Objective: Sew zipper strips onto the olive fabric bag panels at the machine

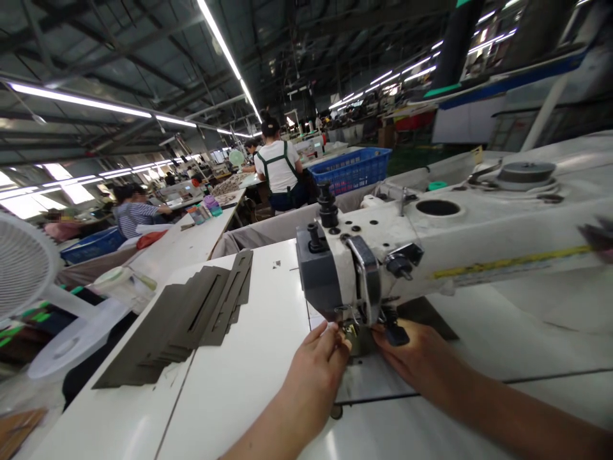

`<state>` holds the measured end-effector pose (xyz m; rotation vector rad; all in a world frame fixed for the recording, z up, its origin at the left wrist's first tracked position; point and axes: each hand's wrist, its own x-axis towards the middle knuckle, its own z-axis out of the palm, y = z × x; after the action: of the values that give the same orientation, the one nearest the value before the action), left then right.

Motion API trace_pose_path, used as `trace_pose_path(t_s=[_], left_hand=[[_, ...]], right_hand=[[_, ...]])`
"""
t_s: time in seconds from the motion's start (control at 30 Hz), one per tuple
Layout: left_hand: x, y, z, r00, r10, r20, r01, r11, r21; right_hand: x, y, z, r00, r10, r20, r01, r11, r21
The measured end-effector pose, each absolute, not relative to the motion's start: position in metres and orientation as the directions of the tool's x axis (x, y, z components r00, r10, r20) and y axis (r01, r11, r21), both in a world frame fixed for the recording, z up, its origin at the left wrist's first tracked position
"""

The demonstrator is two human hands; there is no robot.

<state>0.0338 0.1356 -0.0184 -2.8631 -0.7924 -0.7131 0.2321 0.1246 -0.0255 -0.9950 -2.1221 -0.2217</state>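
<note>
My left hand (318,370) is at the needle area of a white sewing machine (364,255), thumb and fingers pinched together. Whatever lies between those fingertips is too small to make out. To the right of the needle, my right hand (421,354) has its fingers bent and pressed together beside the presser foot. The machine's black knob partly covers its fingertips, so its hold cannot be seen. Behind that hand, a dark grey flat panel (426,314) lies under the machine arm. The metal needle plate (373,377) shows between my wrists.
Left on the white table (244,383), a fanned stack of dark grey panels (177,319), some with slots. A white fan (29,275) stands at the far left. Beyond the machine are a blue crate (352,167) and a person (278,166) seated, back turned.
</note>
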Motion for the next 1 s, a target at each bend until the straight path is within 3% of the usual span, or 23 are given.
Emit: trace_pose_path(t_s=[0.13,1.0], left_hand=[[0.035,0.137,-0.018,0.729,0.455,0.512,0.517,-0.856,0.025],[0.034,0.146,-0.03,0.701,0.528,0.479,0.567,-0.821,0.076]], right_hand=[[0.232,0.126,-0.027,-0.407,0.575,0.709,0.717,0.683,-0.142],[0.234,0.137,-0.041,-0.407,0.699,0.588,0.75,0.624,-0.222]])
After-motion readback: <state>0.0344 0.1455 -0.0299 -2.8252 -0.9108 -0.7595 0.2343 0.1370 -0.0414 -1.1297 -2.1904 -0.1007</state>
